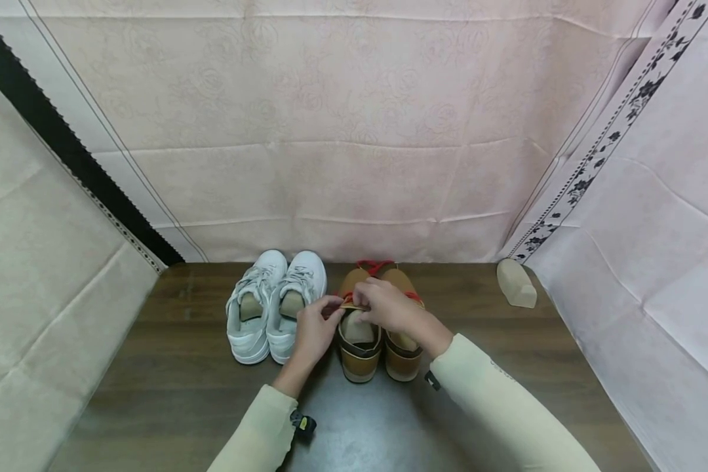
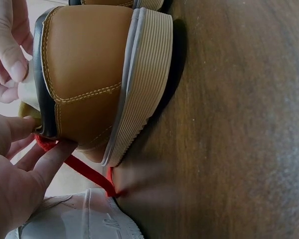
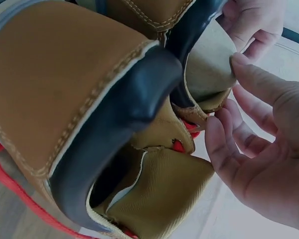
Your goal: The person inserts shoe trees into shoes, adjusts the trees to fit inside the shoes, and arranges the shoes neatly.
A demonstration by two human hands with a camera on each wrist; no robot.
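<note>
Two tan shoes with black collars and red laces stand side by side on the floor, heels toward me. Over the left tan shoe [image 1: 358, 367], both hands meet at its olive tongue [image 2: 31, 113]. My left hand [image 1: 314, 331] pinches the tongue's left edge between thumb and fingers, beside the red lace [image 2: 87, 172]. From the other side my right hand [image 1: 389, 307] holds the tongue's right part, its thumb at a cream insert [image 3: 209, 62] inside the shoe. The right tan shoe [image 1: 402, 367] stands untouched, its tongue [image 3: 174, 184] folded outward.
A pair of white sneakers [image 1: 249, 344] with inserts inside stands to the left of the tan shoes. One loose cream block [image 1: 516, 283] lies on the wooden floor [image 1: 183, 380] at the right. Pale patterned sheets [image 1: 354, 131] form walls at the back and both sides.
</note>
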